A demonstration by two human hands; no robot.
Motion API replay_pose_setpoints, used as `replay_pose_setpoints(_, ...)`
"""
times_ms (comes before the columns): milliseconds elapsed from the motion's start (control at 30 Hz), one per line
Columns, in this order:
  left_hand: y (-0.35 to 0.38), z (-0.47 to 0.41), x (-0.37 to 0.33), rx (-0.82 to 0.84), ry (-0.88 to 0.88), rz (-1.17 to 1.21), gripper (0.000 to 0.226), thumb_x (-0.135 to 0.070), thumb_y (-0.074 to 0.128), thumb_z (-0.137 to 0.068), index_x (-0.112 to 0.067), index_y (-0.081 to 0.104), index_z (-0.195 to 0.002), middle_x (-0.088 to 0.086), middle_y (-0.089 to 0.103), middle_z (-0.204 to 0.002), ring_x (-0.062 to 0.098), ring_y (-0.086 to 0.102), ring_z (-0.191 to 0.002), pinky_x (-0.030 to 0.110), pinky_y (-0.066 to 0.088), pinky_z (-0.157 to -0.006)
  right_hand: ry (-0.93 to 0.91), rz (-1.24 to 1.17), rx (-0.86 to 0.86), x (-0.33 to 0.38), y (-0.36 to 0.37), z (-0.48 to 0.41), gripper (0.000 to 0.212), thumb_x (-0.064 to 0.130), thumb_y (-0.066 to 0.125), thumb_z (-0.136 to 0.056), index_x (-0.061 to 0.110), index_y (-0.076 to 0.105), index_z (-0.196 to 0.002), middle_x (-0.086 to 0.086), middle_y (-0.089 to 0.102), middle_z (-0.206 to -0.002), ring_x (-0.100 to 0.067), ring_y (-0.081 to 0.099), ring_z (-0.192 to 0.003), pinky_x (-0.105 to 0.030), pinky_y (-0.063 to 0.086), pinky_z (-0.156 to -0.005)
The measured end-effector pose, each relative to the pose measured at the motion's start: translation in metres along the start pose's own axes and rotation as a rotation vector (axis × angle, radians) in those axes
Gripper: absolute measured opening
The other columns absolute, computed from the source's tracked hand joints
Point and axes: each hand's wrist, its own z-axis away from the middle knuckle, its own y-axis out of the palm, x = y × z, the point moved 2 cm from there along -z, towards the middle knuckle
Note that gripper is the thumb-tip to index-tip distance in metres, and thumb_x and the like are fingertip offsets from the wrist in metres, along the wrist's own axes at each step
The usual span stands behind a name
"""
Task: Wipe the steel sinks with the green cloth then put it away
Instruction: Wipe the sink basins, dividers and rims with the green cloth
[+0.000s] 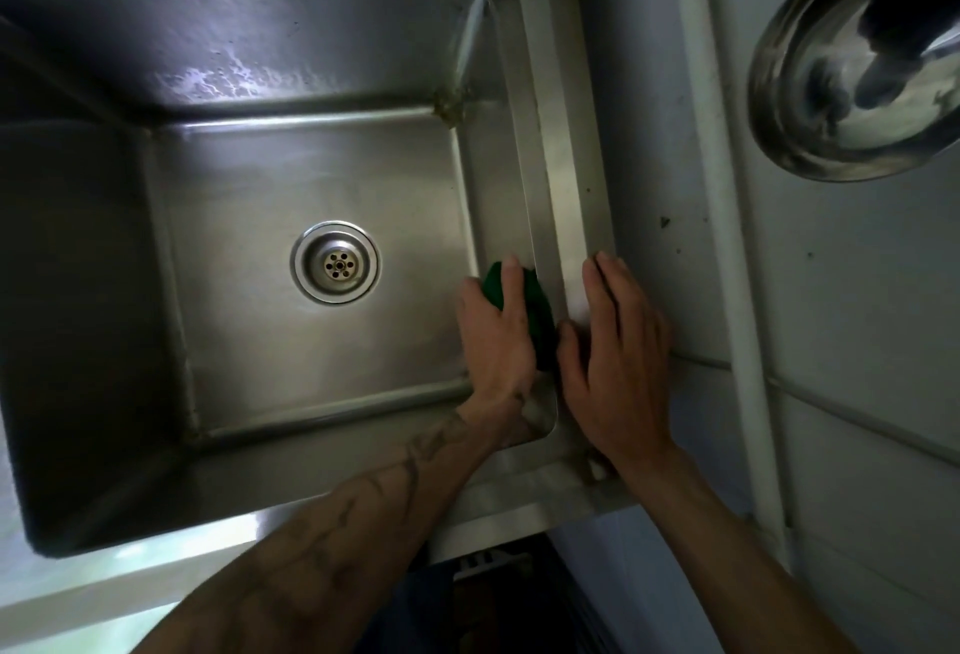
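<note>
Fingers [511,279] of the left hand [496,341] are being laid fairly straight and close together over the green cloth [540,310], which is being pressed against the right inner wall of the steel sink [311,175], just under the rim. Only a dark green edge of the cloth is being shown beyond the knuckles; the rest is being covered by the hand, and the thumb is being hidden, so its grip cannot be told. The right hand [618,357] is being rested flat on the sink's right rim, fingers straight and together, its thumb just beside the cloth — whether the two are touching is hard to make out.

The drain [336,262] is being seen in the middle of the basin floor, well apart from both hands. The sink's left side is being lost in shadow and cut off by the frame. At upper right a steel bowl [857,56] is being cropped by the edge, its reflections too blurred to read. A white pipe [727,238] is being seen running down the wall beside the sink.
</note>
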Motion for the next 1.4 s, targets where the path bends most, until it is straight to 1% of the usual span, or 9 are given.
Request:
replay_pose_setpoints(133, 0.004, -0.022, 0.034, -0.097, -0.062, -0.035, 0.113, -0.109, 0.035, -0.059, -0.013, 0.05, -0.116, 0.018, 0.058, -0.124, 0.038, 0.061, -0.114, 0.057, 0.053, -0.102, 0.014, 0.001, -0.039, 0.0, 0.001, -0.021, 0.054, 0.014, 0.06, -0.099, 0.005, 0.048, -0.151, -0.015, 0.05, -0.151, -0.031, 0.049, -0.137, -0.045, 0.041, -0.112)
replay_pose_setpoints(233, 0.007, -0.045, 0.065, -0.09, -0.156, -0.107, 0.13, -0.11, 0.028, -0.06, -0.001, 0.055, -0.125, 0.024, 0.062, -0.127, 0.044, 0.063, -0.117, 0.059, 0.053, -0.103, 0.008, 0.019, -0.085, 0.004, 0.003, -0.043, 0.054, 0.014, 0.065, -0.097, 0.003, 0.051, -0.148, -0.016, 0.052, -0.147, -0.03, 0.05, -0.133, -0.038, 0.037, -0.111)
replay_pose_setpoints(433, 0.002, -0.034, 0.0, -0.044, 0.015, -0.093, 0.05, -0.063, 0.038, -0.107, -0.015, 0.053, -0.106, 0.0, 0.056, -0.1, 0.022, 0.057, -0.096, 0.041, 0.05, -0.09, 0.017, -0.004, -0.127, 0.007, 0.007, -0.049, 0.054, 0.01, 0.066, -0.096, 0.001, 0.052, -0.147, -0.016, 0.051, -0.145, -0.028, 0.047, -0.132, -0.036, 0.037, -0.112)
replay_pose_setpoints(667, 0.002, -0.059, 0.027, -0.085, -0.107, -0.214, 0.067, -0.071, 0.043, -0.102, -0.009, 0.054, -0.124, 0.016, 0.062, -0.124, 0.039, 0.063, -0.115, 0.057, 0.053, -0.102, 0.023, -0.02, -0.1, 0.004, 0.009, -0.049, 0.057, 0.013, 0.067, -0.096, 0.004, 0.049, -0.15, -0.014, 0.046, -0.147, -0.029, 0.047, -0.132, -0.025, 0.029, -0.114)
replay_pose_setpoints(933, 0.005, -0.057, -0.011, -0.067, 0.225, -0.235, 0.038, -0.056, 0.058, -0.102, -0.02, 0.053, -0.112, 0.002, 0.057, -0.111, 0.012, 0.06, -0.091, 0.033, 0.058, -0.081, 0.001, -0.012, -0.113, 0.004, 0.008, -0.05, 0.056, 0.014, 0.065, -0.095, 0.002, 0.05, -0.147, -0.009, 0.04, -0.145, -0.029, 0.047, -0.129, -0.03, 0.034, -0.111)
replay_pose_setpoints(1133, 0.006, -0.07, 0.0, -0.082, 0.078, -0.209, 0.062, -0.078, 0.048, -0.091, -0.02, 0.054, -0.111, 0.008, 0.062, -0.11, 0.031, 0.067, -0.098, 0.056, 0.062, -0.086, 0.014, -0.032, -0.099, 0.003, 0.009, -0.049, 0.057, 0.015, 0.065, -0.094, 0.003, 0.05, -0.148, -0.009, 0.041, -0.146, -0.029, 0.046, -0.13, -0.021, 0.027, -0.114)
replay_pose_setpoints(1233, 0.01, -0.069, -0.032, -0.048, 0.18, -0.131, 0.047, -0.064, 0.055, -0.1, -0.018, 0.054, -0.111, 0.01, 0.062, -0.11, 0.025, 0.067, -0.094, 0.043, 0.064, -0.078, 0.003, -0.025, -0.096, 0.003, 0.009, -0.05, 0.057, 0.015, 0.064, -0.095, 0.002, 0.049, -0.148, -0.01, 0.041, -0.146, -0.031, 0.048, -0.13, -0.034, 0.038, -0.111)
replay_pose_setpoints(1333, 0.017, -0.073, -0.055, -0.044, 0.276, -0.097, 0.04, -0.053, 0.056, -0.105, -0.015, 0.054, -0.117, 0.005, 0.055, -0.11, 0.011, 0.058, -0.09, 0.011, 0.052, -0.069, 0.004, -0.013, -0.087, 0.004, 0.01, -0.049, 0.059, 0.012, 0.068, -0.094, 0.002, 0.049, -0.148, -0.01, 0.041, -0.147, -0.031, 0.047, -0.131, -0.039, 0.042, -0.11)
replay_pose_setpoints(1400, 0.015, -0.08, -0.053, -0.032, 0.283, -0.128, 0.04, -0.05, 0.053, -0.107, -0.014, 0.054, -0.123, 0.008, 0.053, -0.114, 0.016, 0.056, -0.095, 0.013, 0.053, -0.08, 0.007, -0.012, -0.085, 0.004, 0.009, -0.049, 0.06, 0.011, 0.07, -0.093, 0.002, 0.049, -0.148, -0.009, 0.04, -0.146, -0.031, 0.047, -0.131, -0.041, 0.044, -0.109)
